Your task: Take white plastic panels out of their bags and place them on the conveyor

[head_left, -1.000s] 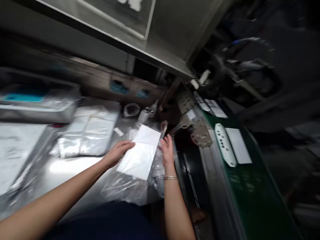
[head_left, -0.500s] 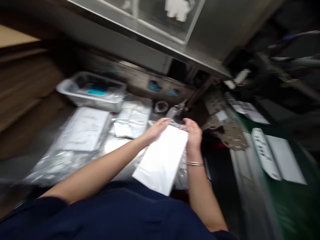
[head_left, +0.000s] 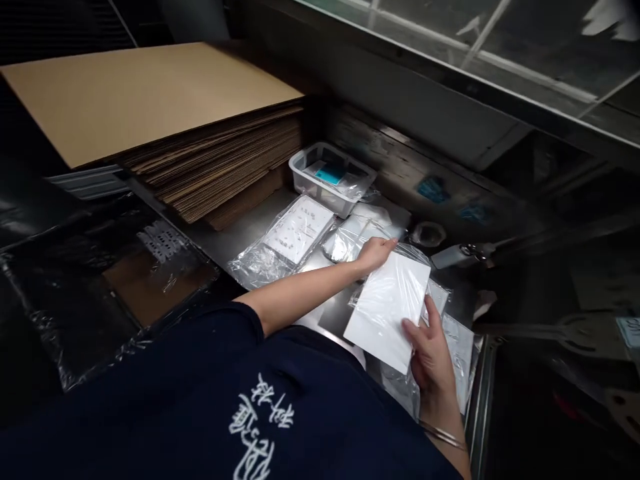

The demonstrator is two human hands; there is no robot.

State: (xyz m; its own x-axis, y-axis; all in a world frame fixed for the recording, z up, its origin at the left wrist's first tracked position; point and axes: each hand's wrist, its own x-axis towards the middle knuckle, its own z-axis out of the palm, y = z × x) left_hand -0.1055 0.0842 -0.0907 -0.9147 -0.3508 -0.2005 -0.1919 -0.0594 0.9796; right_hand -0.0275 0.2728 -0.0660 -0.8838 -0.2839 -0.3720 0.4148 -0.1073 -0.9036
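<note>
Holding a white packet (head_left: 384, 310) in clear film, a bit right of mid-view, tilted, raised over the metal bench (head_left: 220, 247). Reading the clock from that packet, 12 toward top of view.

Gripping it with the left hand (head_left: 376, 254) at 11 to 12 o'clock: clamped on the upper edge, with thumb and fingers together there. Touching it with the right hand (head_left: 434, 357) at 4 o'clock, with thumb over the near face by the side edge and index finger spread from it, pointing up. Can't tell whether clamped or only supporting; can't make out the other fingers. Wearing a thin bangle (head_left: 443, 435) on the right wrist.

Also seeing:
- at 4, partly behind the right hand: a flat bagged sheet (head_left: 459, 343)
- at 10 to 11, near: a marked sheet (head_left: 295, 230) in clear film
- at 11 to 12, just past the left hand: a shiny bagged bundle (head_left: 370, 220)
- at 11, further out: a translucent bin (head_left: 320, 190) with a blue piece (head_left: 330, 174) inside
- at 1: a pale ring (head_left: 429, 241)
- at 1 to 2: a white tube (head_left: 449, 257), on its side
- at 10 to 11, well apart: a cardboard stack (head_left: 165, 100)
- at 9, well apart: dark plastic sheeting (head_left: 55, 300) with white slotted pieces (head_left: 163, 241)
</note>
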